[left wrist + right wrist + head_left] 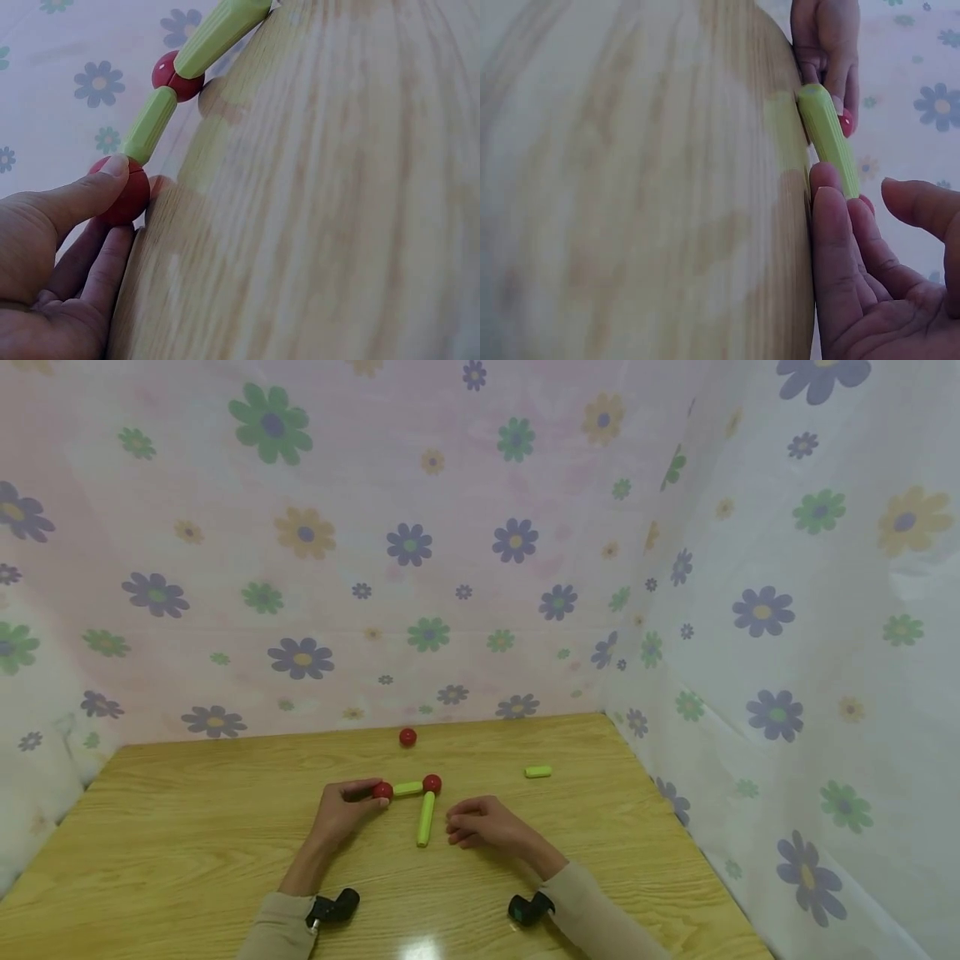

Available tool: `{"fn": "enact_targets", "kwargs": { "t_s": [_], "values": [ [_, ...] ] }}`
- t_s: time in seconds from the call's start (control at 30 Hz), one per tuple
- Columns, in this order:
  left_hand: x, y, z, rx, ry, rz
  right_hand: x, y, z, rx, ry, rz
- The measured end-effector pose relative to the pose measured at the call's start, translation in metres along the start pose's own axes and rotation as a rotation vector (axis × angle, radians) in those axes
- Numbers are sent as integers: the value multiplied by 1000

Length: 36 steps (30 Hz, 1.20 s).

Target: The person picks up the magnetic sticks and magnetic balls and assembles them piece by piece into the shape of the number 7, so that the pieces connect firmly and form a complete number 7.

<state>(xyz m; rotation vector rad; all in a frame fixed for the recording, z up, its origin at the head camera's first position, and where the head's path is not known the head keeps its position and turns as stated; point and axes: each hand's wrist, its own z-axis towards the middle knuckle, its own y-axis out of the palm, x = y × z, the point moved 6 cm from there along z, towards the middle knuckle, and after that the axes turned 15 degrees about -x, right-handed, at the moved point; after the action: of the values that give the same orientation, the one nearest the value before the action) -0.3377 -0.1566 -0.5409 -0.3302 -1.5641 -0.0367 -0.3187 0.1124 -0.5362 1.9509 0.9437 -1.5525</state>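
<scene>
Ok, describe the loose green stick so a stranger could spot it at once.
On the wooden table, look past the right hand towards the far right corner. There lies a short yellow-green stick; unlike the two sticks meeting at a red ball, it lies by itself.

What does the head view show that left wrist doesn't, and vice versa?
Head only: the right hand, the loose red ball at the back, the loose green stick. Left wrist only: ridges on the long stick, a seam in the middle ball. Both: those two pieces, the connecting stick, and the left hand gripping the end ball.
</scene>
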Motion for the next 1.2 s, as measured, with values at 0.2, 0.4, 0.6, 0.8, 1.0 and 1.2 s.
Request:
{"fn": "enact_targets", "kwargs": {
  "t_s": [0.2,0.4,0.6,0.8,1.0,1.2],
  "values": [
    [-1,1,0,5,9,-11,9,-16,-12,12,-13,9],
    [-2,1,-2,12,6,-21,15,-38,-25,-6,-25,19],
    [-3,0,0,20,-7,2,19,-64,-38,-12,-49,-2],
    [-4,-1,2,28,-23,-7,24,-90,-52,61,-60,35],
    [-2,-1,1,26,-16,-20,27,-107,-69,140,-51,56],
    [-1,1,0,8,-5,-60,30,-123,-82,235,-41,50]
  ]
}}
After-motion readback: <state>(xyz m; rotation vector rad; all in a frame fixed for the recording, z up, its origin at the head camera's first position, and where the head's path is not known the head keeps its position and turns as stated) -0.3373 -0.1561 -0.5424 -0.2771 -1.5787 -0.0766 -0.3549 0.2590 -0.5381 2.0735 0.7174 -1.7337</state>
